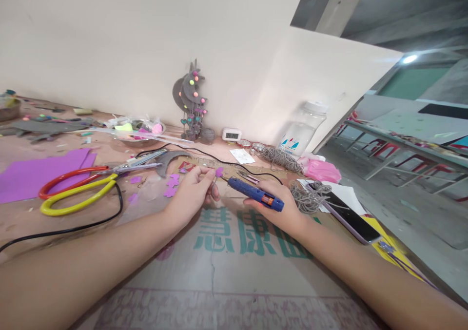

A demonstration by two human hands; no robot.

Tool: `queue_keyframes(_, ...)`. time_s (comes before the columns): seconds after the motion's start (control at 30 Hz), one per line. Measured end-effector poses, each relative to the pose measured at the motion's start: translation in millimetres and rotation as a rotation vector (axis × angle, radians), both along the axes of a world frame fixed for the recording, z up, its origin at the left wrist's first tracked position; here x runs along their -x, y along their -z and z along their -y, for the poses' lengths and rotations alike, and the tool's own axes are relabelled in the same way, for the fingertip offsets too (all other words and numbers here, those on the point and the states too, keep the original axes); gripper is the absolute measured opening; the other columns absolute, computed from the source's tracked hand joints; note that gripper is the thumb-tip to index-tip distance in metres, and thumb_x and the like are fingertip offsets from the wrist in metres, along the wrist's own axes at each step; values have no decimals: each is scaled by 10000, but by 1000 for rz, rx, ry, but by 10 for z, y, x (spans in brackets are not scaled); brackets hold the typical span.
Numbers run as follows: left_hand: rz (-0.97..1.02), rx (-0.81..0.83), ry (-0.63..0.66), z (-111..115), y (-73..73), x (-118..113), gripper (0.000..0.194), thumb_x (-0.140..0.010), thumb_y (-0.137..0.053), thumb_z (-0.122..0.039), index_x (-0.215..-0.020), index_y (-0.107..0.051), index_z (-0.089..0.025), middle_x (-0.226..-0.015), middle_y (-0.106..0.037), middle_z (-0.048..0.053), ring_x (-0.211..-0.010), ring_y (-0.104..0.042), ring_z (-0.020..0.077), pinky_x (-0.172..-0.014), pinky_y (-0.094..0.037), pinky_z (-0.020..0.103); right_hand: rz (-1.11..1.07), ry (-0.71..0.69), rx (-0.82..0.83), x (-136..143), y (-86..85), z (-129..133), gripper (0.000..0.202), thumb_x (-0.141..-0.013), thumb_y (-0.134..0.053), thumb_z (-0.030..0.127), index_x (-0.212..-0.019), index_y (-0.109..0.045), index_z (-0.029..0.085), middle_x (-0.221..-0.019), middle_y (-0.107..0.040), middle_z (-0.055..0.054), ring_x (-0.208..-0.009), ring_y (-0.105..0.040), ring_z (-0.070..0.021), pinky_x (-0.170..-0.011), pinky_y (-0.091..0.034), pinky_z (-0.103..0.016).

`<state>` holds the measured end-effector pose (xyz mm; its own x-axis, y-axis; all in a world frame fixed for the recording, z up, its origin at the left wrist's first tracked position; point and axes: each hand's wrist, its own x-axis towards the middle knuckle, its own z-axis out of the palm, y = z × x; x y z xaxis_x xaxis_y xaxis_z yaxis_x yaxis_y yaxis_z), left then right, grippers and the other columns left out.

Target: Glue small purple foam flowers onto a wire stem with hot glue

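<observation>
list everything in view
glue gun: 1, blue, centre
small cutout: 1, purple, centre
loose cutouts: several, purple, centre
scissors: 1, red and yellow, left
sheets: 2+, purple, left
crescent: 1, grey, centre
ornament: 1, grey, wall
bowl: 1, clear, back left
bottle: 1, clear, back right
digital display: 1, white, back
twine: 2 bundles, grey, right
phone: 1, dark, right
cardboard: 1, brown, front
left hand: 1, centre, holding small cutout
right hand: 1, centre, holding glue gun
</observation>
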<state>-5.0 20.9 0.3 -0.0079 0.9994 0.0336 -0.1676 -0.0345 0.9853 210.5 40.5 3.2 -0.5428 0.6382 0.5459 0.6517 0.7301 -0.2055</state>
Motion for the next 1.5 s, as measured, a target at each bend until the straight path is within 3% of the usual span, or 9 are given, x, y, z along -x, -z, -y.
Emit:
queue_keyframes(0.67,-27,42,0,18,-43,-12,169,-835,-498,-325,-811,-454,-163,-474,-535,-53,-376,-452,60,-387,-335,146,-30,35,66,-17,21,-20,293,-742,-632,466,-715,-558,183,-680,-570,-37,-682,-519,-176,-656,-400,-292)
queue_keyframes(0.9,10,29,23,11,4,-10,199,-828,-508,-360,-824,-444,-172,-493,-529,-62,-382,-457,60,-389,-338,152,-313,119,204,41,-57,-12,218,-773,-602,389,-840,-544,190,-717,-581,-14,-663,-542,-153,-642,-433,-270)
queue_keyframes(1.0,19,25,34,-2,16,-11,214,-821,-515,-377,-831,-442,-176,-502,-534,-62,-381,-454,58,-395,-349,155,-500,123,292,48,-100,-105,230,-802,-554,378,-922,-507,188,-772,-614,-19,-672,-561,-143,-648,-452,-269)
queue_keyframes(1.1,10,13,44,-19,31,-8,231,-815,-518,-393,-830,-443,-175,-504,-538,-60,-378,-456,56,-397,-354,154,-550,199,370,-2,-127,-232,284,-802,-530,426,-909,-539,164,-795,-635,-50,-712,-575,-165,-678,-470,-306)
queue_keyframes(1.2,-12,-14,50,-42,61,-5,248,-806,-523,-407,-813,-453,-169,-510,-542,-51,-396,-493,67,-388,-356,153,-529,327,397,-98,-138,-325,375,-765,-559,472,-922,-600,133,-861,-645,-83,-779,-583,-199,-710,-478,-341)
queue_keyframes(1.37,-29,-57,46,-77,113,-12,236,-801,-521,-392,-779,-469,-162,-599,-544,-32,-449,-531,75,-376,-357,153,-475,413,367,-218,-148,-459,484,-750,-548,520,-1035,-597,131,-904,-654,-89,-760,-594,-202,-643,-487,-324)
queue_keyframes(1.5,-67,-64,44,-88,148,-14,235,-799,-525,-398,-775,-485,-167,-562,-514,-38,-448,-487,73,-400,-370,163,-358,483,329,-177,-179,-727,448,-752,-532,520,-952,-619,129,-851,-665,-92,-744,-601,-209,-659,-482,-330)
